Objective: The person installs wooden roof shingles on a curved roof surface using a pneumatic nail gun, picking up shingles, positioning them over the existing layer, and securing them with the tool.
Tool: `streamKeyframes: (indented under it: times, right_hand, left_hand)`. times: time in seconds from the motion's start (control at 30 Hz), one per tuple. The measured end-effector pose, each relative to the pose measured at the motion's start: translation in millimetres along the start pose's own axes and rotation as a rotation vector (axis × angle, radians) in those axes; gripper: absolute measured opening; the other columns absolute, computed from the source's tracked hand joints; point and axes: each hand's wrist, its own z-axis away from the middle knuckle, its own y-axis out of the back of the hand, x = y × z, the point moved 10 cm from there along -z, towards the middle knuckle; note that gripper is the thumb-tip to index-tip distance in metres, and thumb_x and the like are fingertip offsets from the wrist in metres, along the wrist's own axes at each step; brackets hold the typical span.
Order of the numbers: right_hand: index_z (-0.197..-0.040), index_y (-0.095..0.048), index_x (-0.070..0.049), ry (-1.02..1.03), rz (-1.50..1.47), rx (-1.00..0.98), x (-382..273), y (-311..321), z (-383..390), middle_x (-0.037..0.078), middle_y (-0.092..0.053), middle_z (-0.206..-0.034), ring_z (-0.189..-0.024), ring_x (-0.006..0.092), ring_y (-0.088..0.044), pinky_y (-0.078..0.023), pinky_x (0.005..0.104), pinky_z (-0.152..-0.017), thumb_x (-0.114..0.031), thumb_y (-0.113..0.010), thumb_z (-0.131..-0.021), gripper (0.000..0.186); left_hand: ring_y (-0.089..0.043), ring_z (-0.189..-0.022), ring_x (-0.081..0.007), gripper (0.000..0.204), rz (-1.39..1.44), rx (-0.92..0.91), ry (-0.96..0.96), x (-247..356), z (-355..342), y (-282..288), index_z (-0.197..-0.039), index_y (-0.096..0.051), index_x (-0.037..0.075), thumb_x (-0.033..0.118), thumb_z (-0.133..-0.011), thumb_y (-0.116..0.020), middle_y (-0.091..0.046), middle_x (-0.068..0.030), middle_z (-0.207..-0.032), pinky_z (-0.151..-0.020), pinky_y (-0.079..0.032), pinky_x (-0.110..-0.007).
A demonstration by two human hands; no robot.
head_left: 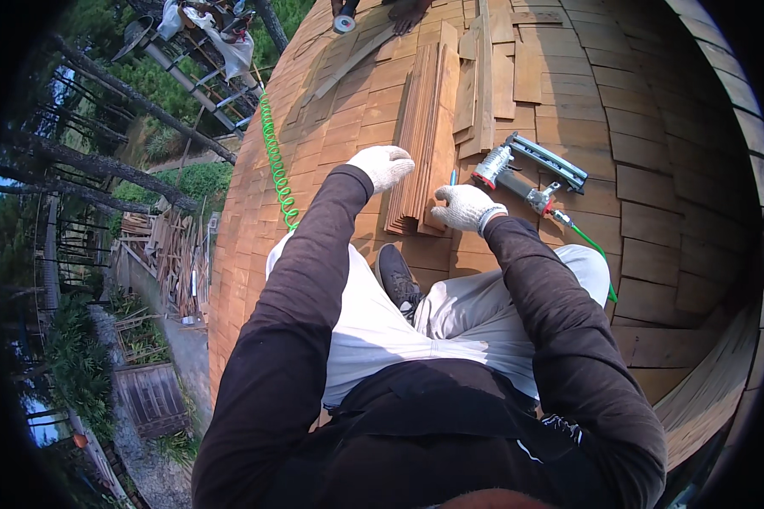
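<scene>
My left hand [383, 168], in a white knit glove, hovers at the left side of a long stack of thin wooden boards [416, 127]. Its fingers are stretched and slightly bent, with nothing visible in them. At the near right end of the stack is my right hand [467, 209], gloved too and with its fingers curled. A slim blue pen [453, 177] sticks up from it; the grip itself is partly hidden. To the right of that hand a silver and red nail gun [513, 174] with a long magazine lies on the wooden shingles [568, 246].
A green air hose [590, 242] runs from the nail gun; its coiled part [273, 153] trails along the left roof edge. Loose boards [484, 85] lie beyond the stack. At the far end, another person's hand [409, 14] is near a tool with a round disc [344, 24]. Left, the roof drops off.
</scene>
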Motion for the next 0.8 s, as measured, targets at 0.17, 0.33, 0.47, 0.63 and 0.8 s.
streamKeyframes:
  times: [0.17, 0.33, 0.47, 0.63, 0.8]
  right_hand:
    - [-0.137, -0.069, -0.008, -0.028, 0.021, -0.054, -5.6, -3.7, -2.2, 0.021, -0.075, -0.126, -0.119, 0.0377, -0.071, -0.055, 0.0451, -0.105, -0.042, -0.067, -0.098, 0.052]
    - [-0.132, -0.070, -0.007, -0.023, -0.008, -0.048, 4.5, 0.8, -1.6, 0.022, -0.075, -0.122, -0.116, 0.0387, -0.072, -0.056, 0.0468, -0.102, -0.041, -0.065, -0.099, 0.048]
    - [-0.118, -0.072, -0.005, 0.045, -0.001, -0.008, -5.2, 6.6, -4.1, 0.025, -0.076, -0.111, -0.107, 0.0435, -0.073, -0.057, 0.0508, -0.096, -0.046, -0.063, -0.094, 0.048]
    - [-0.115, -0.073, -0.006, 0.009, 0.022, 0.025, 9.7, 9.1, -2.9, 0.025, -0.076, -0.107, -0.104, 0.0434, -0.074, -0.058, 0.0516, -0.093, -0.044, -0.063, -0.096, 0.044]
    - [-0.126, -0.073, -0.008, -0.007, 0.043, -0.017, 0.6, 1.3, -6.7, 0.023, -0.077, -0.110, -0.104, 0.0415, -0.074, -0.059, 0.0485, -0.096, -0.047, -0.064, -0.096, 0.051]
  left_hand:
    - [-0.068, -0.123, -0.0328, 0.045, 0.080, -0.010, 0.044, -7.9, 3.6, 2.4, -0.128, -0.074, 0.006, 0.042, -0.105, -0.060, -0.073, -0.0147, -0.132, -0.108, -0.052, -0.039]
    - [-0.072, -0.116, -0.0291, 0.044, 0.151, -0.010, 0.022, 1.4, -2.0, 6.0, -0.129, -0.073, 0.003, 0.038, -0.105, -0.064, -0.076, -0.0158, -0.126, -0.103, -0.053, -0.037]
    - [-0.074, -0.108, -0.0287, 0.041, 0.319, -0.014, 0.164, -18.4, 6.1, 1.8, -0.128, -0.073, 0.003, 0.036, -0.104, -0.065, -0.077, -0.0158, -0.121, -0.098, -0.057, -0.038]
    - [-0.070, -0.121, -0.0334, 0.036, 0.257, -0.006, 0.078, -5.0, -5.0, -2.2, -0.127, -0.073, 0.002, 0.028, -0.104, -0.064, -0.074, -0.0166, -0.129, -0.105, -0.053, -0.039]
    - [-0.070, -0.091, -0.0194, 0.042, 0.303, 0.028, 0.036, -11.8, 3.8, 5.4, -0.129, -0.070, -0.001, 0.032, -0.105, -0.063, -0.076, -0.0123, -0.115, -0.089, -0.056, -0.034]
